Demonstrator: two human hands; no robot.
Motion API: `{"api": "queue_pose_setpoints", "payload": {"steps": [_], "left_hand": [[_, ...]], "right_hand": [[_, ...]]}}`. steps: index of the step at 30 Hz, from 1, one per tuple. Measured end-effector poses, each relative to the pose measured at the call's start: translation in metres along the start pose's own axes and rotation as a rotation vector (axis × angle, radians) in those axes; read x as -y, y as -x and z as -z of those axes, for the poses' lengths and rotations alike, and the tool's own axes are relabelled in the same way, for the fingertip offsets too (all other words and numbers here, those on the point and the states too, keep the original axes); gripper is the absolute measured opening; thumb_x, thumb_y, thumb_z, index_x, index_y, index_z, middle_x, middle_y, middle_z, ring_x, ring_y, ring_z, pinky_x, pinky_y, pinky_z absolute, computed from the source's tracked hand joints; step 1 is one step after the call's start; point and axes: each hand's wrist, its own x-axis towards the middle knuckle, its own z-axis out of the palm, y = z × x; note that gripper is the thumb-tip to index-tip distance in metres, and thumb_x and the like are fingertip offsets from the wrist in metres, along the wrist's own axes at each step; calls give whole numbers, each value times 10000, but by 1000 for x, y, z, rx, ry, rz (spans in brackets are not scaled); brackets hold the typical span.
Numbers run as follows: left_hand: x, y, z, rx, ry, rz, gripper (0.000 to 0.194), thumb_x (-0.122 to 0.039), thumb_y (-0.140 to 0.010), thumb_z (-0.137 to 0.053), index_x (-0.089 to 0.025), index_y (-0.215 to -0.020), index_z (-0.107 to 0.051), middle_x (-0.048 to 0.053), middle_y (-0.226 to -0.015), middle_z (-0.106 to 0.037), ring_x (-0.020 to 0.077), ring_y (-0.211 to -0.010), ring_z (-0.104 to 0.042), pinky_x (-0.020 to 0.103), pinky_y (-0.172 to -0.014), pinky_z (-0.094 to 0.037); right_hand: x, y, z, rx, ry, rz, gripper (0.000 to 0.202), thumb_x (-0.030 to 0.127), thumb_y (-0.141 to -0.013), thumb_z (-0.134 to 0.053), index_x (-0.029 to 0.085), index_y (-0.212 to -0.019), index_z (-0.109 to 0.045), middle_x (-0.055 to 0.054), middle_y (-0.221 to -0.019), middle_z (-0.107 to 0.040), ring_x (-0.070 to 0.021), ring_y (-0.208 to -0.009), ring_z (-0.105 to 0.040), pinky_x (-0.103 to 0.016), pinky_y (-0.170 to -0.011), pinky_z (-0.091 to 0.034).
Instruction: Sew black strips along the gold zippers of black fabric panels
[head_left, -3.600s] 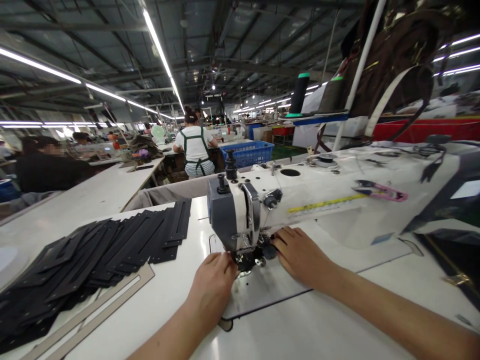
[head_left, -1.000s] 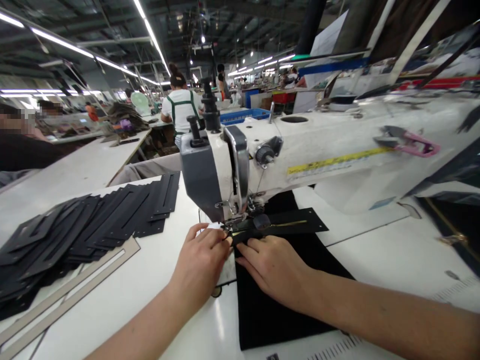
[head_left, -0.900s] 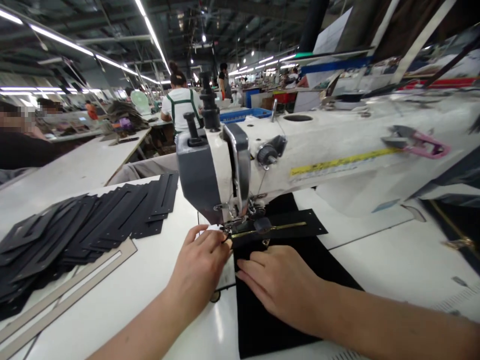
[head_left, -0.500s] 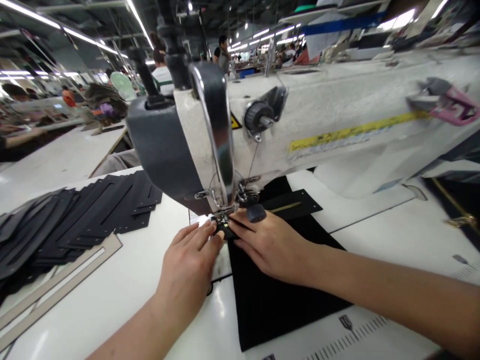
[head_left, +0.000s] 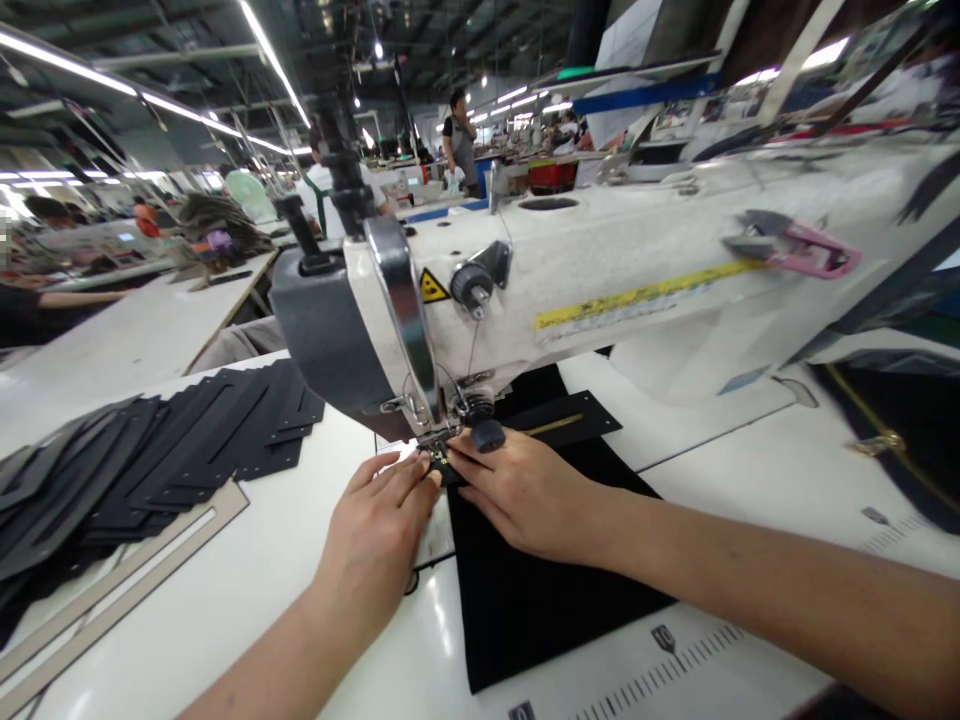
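Note:
Under the presser foot of a sewing machine (head_left: pixel 367 340) lies a black strip with a gold zipper (head_left: pixel 600 412), set over a larger black cloth (head_left: pixel 555 620). My left hand (head_left: pixel 379 525) rests left of the needle, fingers stretched forward, their tips on the strip's near end beside the foot. From the right, my right hand (head_left: pixel 536 490) lies on the black pieces, fingers extended toward the foot. Both hands press from above. The needle point and the fingertips closest to it are partly hidden by the foot and a dark round knob (head_left: pixel 487 435).
Many black slotted pieces (head_left: pixel 202 440) are fanned out at the left, beside a beige slotted template (head_left: pixel 127 580). Pink-handled snips (head_left: pixel 802 248) rest on the machine arm. At the right lies a black piece with a gold zipper (head_left: pixel 892 445). Other people work farther back.
The view has shifted, so the machine sits lower and its arm farther left in the picture. Both hands keep nearly the same place beside the presser foot.

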Motion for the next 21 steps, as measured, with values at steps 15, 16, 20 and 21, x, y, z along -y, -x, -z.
{"api": "queue_pose_setpoints", "payload": {"steps": [15,16,20,21], "left_hand": [[3,-6,-4,-16,46,61,170,-149,-873,-444,-139,-841,-611,71,-893,-668,190,-819,-629,368,-803,-476],[4,-6,-5,-23,48,60,163,-148,-871,-451,-137,-833,-609,72,-888,-669,190,-813,-629,367,-800,-477],[4,-7,-5,-51,48,63,162,-137,-867,-458,-137,-794,-602,72,-859,-671,182,-782,-630,359,-778,-486],[4,-8,-5,-55,49,65,166,-133,-867,-457,-138,-781,-600,72,-859,-672,181,-778,-630,358,-776,-487]], "right_hand": [[-7,-2,-8,-91,-7,11,268,162,-866,-430,68,-1098,-527,-144,-1131,-551,-236,-1107,-473,-393,-944,-397],[-7,-3,-8,-92,-10,11,271,162,-867,-426,71,-1104,-523,-142,-1131,-552,-236,-1108,-473,-392,-944,-397],[-8,-4,-7,-75,-31,7,265,154,-867,-423,80,-1098,-529,-130,-1139,-554,-233,-1101,-475,-388,-953,-386],[-8,-4,-7,-71,-35,6,263,152,-866,-424,80,-1095,-530,-129,-1141,-553,-233,-1099,-475,-388,-956,-383]]}}
